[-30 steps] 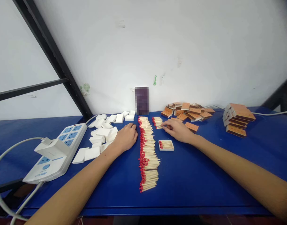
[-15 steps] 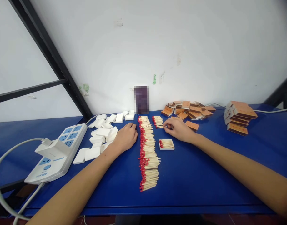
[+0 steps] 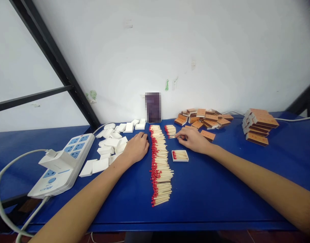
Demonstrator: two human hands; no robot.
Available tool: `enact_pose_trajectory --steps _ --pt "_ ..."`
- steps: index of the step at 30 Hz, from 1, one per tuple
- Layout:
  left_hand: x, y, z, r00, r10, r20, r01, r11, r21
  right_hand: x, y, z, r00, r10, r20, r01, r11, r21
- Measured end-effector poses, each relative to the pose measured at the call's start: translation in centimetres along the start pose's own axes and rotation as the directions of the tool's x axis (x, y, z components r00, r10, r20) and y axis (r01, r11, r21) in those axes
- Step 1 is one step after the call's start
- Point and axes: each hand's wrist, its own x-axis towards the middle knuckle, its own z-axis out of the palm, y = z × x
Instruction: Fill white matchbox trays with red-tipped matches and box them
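Note:
My right hand pinches the plain end of a match at the near edge of a short row of matches. Just below that hand lies a white matchbox tray with several red-headed matches inside. A long row of red-tipped matches runs down the middle of the blue table, heads to the left. To the left of it rests my left hand, fingers loosely curled on the tabletop and nothing visible in them. White matchbox trays lie in a loose pile beside that hand, partly behind its wrist.
Orange matchbox sleeves are heaped against the wall at the back right. Further right stands a stack of matchboxes. A white power strip with a plugged-in charger and cables occupies the left side. A blurred dark panel leans on the wall.
My right hand shifts very slightly at the near end of the short row, the match still in its pinch. The left hand stays where it was.

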Motion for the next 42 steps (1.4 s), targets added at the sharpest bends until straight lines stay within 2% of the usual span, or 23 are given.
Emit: enact_pose_trajectory --steps 4,12,20,26,42 --pt "0.0 -0.1 0.1 1.0 0.005 -0.007 -0.005 1.0 -0.002 0.0 -0.1 -0.1 1.0 0.008 0.013 -0.008 1.0 -0.008" --pt "0.0 0.0 0.1 1.0 -0.001 -0.009 0.001 1.0 0.007 -0.2 -0.9 -0.6 0.992 0.015 0.127 -0.006 0.998 -0.065" --pt "0.0 0.1 0.0 1.0 -0.002 -0.003 0.002 1.0 0.006 -0.2 -1.3 -0.9 0.99 -0.025 0.139 0.031 0.999 -0.04" --pt "0.0 -0.1 0.2 1.0 0.007 -0.006 -0.007 1.0 0.0 -0.3 -1.0 -0.6 0.993 0.01 0.118 -0.009 1.0 -0.008" --pt "-0.1 0.1 -0.1 1.0 0.01 -0.007 -0.01 1.0 -0.006 -0.1 -0.9 -0.4 0.983 0.082 0.163 -0.061 0.99 -0.131"
